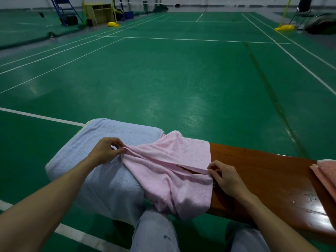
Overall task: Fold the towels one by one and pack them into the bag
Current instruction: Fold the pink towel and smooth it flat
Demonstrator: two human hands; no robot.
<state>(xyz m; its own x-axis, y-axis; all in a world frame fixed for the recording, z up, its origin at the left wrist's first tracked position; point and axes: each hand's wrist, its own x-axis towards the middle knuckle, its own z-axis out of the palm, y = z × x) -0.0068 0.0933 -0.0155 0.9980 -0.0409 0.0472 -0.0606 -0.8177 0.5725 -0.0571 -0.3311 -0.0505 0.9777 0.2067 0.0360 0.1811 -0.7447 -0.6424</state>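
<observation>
left grip [105, 151] pinching one end of the pink towel [169, 171] | right grip [226, 178] pinching the other end | towel stretching lengthwise between them, draping over the bench [263, 166] edge | neither's closer tbh

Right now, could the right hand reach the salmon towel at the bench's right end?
Probably yes: only bare bench lies between the right hand and the salmon towel, though it pinches the pink towel.
</observation>
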